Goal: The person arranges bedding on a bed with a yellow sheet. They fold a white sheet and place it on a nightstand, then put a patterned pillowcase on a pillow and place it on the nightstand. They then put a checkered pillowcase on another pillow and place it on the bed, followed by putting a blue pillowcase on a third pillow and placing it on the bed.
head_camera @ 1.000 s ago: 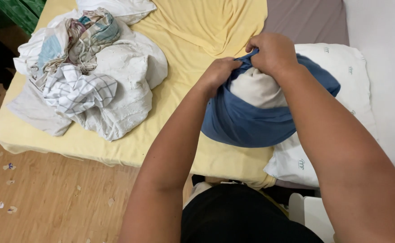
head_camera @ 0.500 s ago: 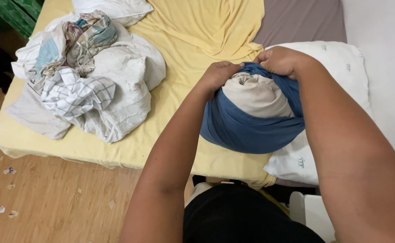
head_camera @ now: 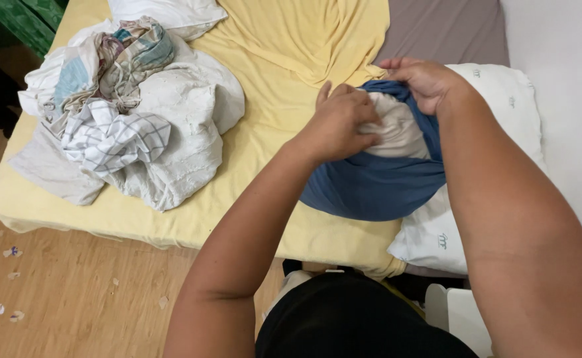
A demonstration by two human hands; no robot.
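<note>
A cream pillow [head_camera: 400, 132] sits partly inside a blue pillowcase [head_camera: 370, 189] on the near right of the bed. My left hand [head_camera: 341, 122] presses on the exposed cream pillow at the case's opening, fingers curled around it. My right hand [head_camera: 423, 83] grips the blue pillowcase's upper edge, just beyond the pillow. Both forearms reach in from the bottom of the view.
A white pillow [head_camera: 496, 199] lies under the blue bundle at the right. The yellow sheet [head_camera: 284, 73] covers the bed, with grey mattress [head_camera: 450, 30] bare at the top right. A heap of crumpled linen [head_camera: 132, 113] lies on the left. Wooden floor [head_camera: 72, 292] with scraps below.
My right hand has pulled the blue pillowcase's edge farther over the pillow. My left hand has shifted onto the cream pillow and pushes it in.
</note>
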